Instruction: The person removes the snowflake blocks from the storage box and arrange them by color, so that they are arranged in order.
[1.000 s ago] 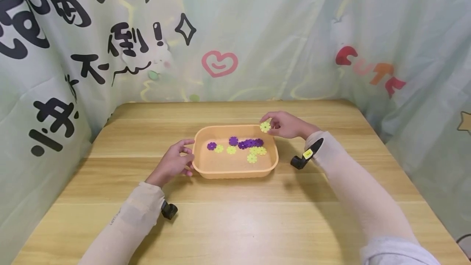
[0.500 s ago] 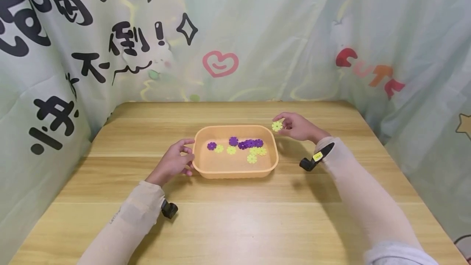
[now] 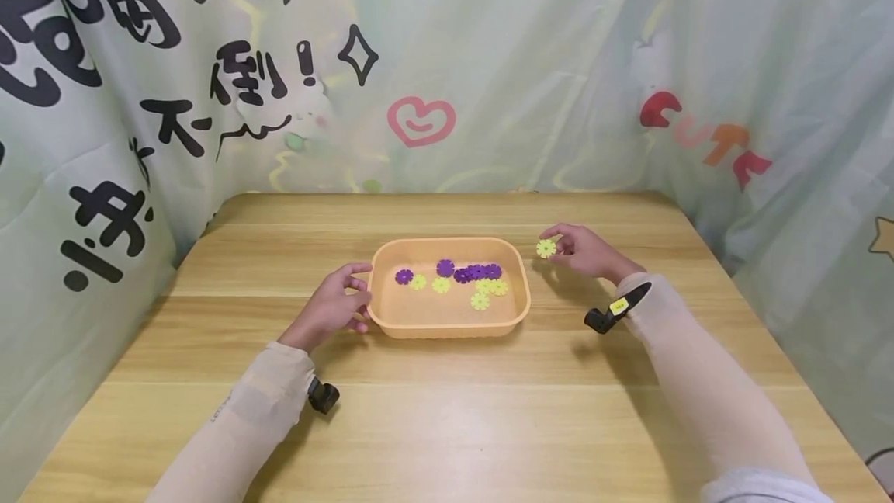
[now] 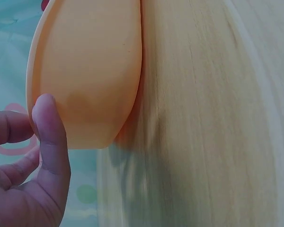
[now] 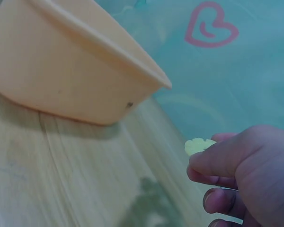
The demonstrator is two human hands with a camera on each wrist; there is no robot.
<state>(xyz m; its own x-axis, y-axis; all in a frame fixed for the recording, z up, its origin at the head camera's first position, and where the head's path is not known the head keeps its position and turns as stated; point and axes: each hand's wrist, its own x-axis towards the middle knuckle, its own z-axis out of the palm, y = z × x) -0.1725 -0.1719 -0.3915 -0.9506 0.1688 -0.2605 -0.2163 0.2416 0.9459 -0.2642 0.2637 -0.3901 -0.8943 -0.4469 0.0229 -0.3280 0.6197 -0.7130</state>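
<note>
Pinching a notched yellow disc (image 3: 546,248) with right fingers (image 5: 210,163), left fingers (image 4: 52,130) pinching a smooth, round-cornered tray (image 3: 447,331)

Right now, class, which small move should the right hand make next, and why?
Probably lower the yellow flower-shaped disc onto the brown wooden table: the right hand pinches it above that surface, beyond the right side of the orange, round-cornered tray.

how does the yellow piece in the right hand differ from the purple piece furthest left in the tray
Colour: the yellow piece is pale yellow; the purple piece is deep purple.
Place: the right hand pinches the yellow piece outside the tray, while the purple piece lies inside it.
Pose: the yellow piece is tipped up towards the head camera; the purple piece rests on the tray's floor.
Both are round with notched, flower-like edges.
</note>
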